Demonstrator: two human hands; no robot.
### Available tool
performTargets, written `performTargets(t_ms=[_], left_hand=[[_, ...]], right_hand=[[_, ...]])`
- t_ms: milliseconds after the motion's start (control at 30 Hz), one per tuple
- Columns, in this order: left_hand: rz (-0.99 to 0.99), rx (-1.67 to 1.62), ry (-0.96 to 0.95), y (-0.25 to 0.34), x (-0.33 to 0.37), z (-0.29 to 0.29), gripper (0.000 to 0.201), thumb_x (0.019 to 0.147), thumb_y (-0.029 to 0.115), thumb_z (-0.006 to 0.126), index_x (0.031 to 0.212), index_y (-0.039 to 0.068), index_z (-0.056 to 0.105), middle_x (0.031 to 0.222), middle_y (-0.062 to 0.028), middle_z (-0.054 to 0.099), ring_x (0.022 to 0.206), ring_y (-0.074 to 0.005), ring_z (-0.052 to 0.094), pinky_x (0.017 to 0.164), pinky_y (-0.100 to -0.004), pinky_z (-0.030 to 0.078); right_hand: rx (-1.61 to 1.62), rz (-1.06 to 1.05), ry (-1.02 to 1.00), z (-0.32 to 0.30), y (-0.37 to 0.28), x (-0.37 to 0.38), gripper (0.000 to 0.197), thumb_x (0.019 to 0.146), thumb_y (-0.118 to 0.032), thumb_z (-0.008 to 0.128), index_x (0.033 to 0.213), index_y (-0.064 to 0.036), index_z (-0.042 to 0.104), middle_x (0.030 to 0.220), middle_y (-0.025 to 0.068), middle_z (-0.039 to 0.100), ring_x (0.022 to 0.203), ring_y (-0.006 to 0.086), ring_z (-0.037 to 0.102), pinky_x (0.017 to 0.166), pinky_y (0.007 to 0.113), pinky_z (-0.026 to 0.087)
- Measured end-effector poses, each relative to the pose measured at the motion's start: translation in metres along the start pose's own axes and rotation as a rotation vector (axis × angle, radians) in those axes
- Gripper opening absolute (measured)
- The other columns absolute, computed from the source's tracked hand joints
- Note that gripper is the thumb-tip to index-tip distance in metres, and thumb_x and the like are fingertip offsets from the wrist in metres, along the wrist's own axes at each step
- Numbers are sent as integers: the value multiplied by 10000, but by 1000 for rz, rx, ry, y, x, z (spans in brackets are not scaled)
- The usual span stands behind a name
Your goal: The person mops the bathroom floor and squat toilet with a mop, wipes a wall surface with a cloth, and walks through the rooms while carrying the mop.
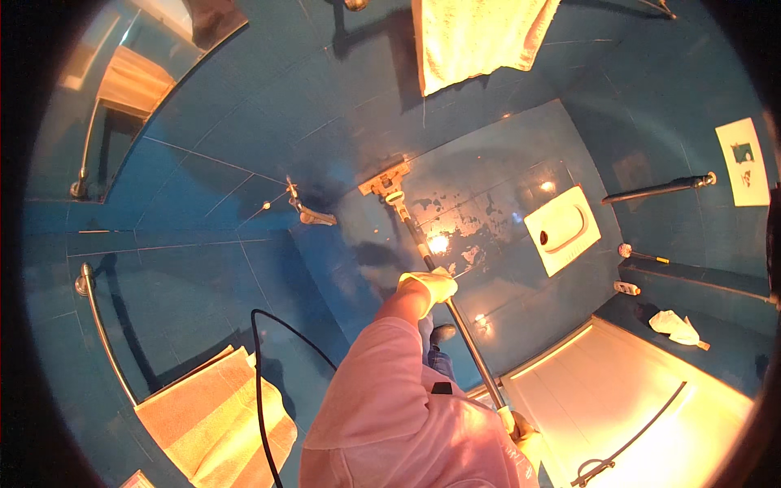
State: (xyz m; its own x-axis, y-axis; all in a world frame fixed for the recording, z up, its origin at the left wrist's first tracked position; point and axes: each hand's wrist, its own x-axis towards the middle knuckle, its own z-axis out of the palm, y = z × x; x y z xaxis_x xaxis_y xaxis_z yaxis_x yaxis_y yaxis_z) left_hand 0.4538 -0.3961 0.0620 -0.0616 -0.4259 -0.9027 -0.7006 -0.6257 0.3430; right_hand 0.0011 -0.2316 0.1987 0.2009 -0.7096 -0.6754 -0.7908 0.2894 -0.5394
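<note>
Mop [457, 318]: long grey pole [473, 346] (head [384, 178] wide, tan).

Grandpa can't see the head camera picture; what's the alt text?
The left hand and right hand grip a pole, its wide head at the far edge of the blue floor. A white squat toilet is to the right, a towel at the top.

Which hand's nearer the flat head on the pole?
Left. The left hand grips the pole partway along, nearer the flat head; the right hand is at the pole's opposite end.
</note>
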Motion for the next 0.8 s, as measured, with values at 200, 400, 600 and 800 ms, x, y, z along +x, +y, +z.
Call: performTargets(t_ms=[200,400,600,800], left_hand=[[306,276,9,7,-17,43,260,778,201,583,1004,105,667,891,-103,692,872,-289,688,727,-446,509],[589,571,-20,39,-29,106,178,728,186,618,879,121,687,809,-90,689,802,-296,688,671,-437,523],[883,852,-57,83,-38,192,98,678,170,653,753,138,706,726,-77,686,731,-303,688,616,-429,538],[805,915,58,111,-98,220,99,676,140,661,748,134,728,727,-78,697,720,-303,694,604,-448,547]], right_hand=[[1481,732,257,-5,48,-24,95,918,-29,606,954,31,672,692,41,507,563,123,460,484,227,349],[173,-241,104,-64,72,-99,274,795,-22,632,1065,15,614,786,61,557,638,114,489,550,285,420],[-164,-457,568,-57,228,-184,427,882,-507,534,689,-129,488,523,-2,443,392,114,359,379,296,284],[5,-151,509,-98,99,-217,452,913,-502,607,777,-71,623,667,64,603,558,178,532,519,315,422]])
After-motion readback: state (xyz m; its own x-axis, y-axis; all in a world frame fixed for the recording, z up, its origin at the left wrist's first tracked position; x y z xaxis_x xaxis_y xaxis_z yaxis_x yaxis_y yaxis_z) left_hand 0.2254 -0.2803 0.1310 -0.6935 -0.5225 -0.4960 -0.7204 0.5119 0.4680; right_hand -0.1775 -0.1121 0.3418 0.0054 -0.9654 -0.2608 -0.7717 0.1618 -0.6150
